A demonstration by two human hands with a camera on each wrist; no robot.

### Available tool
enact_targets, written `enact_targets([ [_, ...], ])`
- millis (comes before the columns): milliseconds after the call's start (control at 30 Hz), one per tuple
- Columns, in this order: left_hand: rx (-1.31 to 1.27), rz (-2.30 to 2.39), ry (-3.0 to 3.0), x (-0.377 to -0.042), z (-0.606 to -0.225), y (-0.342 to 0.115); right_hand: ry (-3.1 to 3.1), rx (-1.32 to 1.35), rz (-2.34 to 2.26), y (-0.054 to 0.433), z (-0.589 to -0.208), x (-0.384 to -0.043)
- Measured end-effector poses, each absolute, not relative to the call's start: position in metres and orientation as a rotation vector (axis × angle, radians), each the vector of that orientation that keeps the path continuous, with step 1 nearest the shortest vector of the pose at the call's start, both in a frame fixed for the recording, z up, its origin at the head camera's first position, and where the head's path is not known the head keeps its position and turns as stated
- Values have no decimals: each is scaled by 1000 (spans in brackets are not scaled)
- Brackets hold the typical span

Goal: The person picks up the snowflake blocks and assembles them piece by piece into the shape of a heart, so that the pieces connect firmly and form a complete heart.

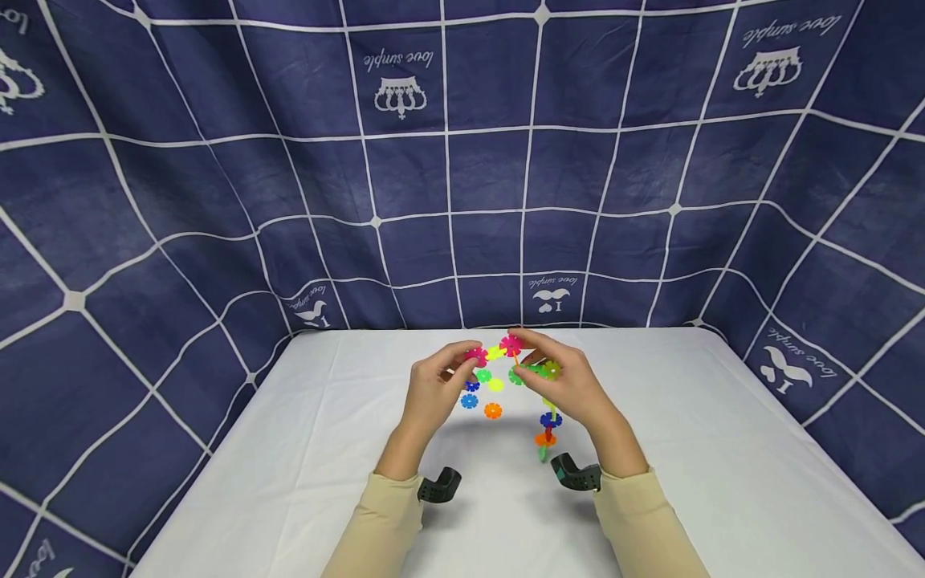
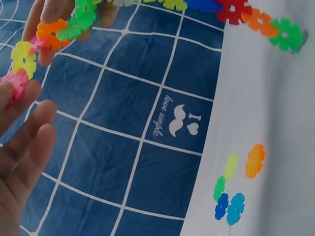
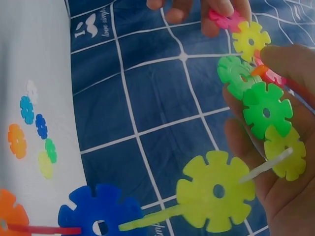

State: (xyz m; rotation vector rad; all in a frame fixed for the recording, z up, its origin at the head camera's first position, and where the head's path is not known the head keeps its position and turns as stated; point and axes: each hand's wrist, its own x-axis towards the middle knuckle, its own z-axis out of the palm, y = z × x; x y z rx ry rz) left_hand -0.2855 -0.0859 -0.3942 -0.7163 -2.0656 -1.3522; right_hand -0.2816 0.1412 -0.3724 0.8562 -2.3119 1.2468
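A chain of colourful notched plastic snowflake discs spans both hands above the table. My left hand [image 1: 432,387] pinches the pink disc [image 1: 476,356] at one end between thumb and fingers. Slotted to it is a yellow disc [image 3: 251,42], then another pink disc [image 1: 511,345]. My right hand [image 1: 572,384] grips the chain by that second pink disc and the orange disc [image 2: 52,34] beside it. From there, green discs [image 3: 267,111] and yellow discs [image 3: 216,191] run past the right palm. The tail hangs down with a blue disc [image 1: 551,420], a red one, an orange one and a green disc [image 2: 286,34].
Loose discs lie on the white tabletop [image 1: 318,482] beyond the hands: orange [image 1: 493,410], light blue [image 1: 470,400], dark blue [image 2: 221,206], green [image 2: 219,189], yellow [image 1: 495,385] and a whitish disc [image 3: 32,91]. A dark blue checked curtain [image 1: 491,168] surrounds the table's back and sides.
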Motion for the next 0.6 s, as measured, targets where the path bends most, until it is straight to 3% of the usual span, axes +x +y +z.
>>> enact_targets([
  [600,-746,-1429,-2018,-279,-389,-76,-2328,811,1232,137,-366,-276],
])
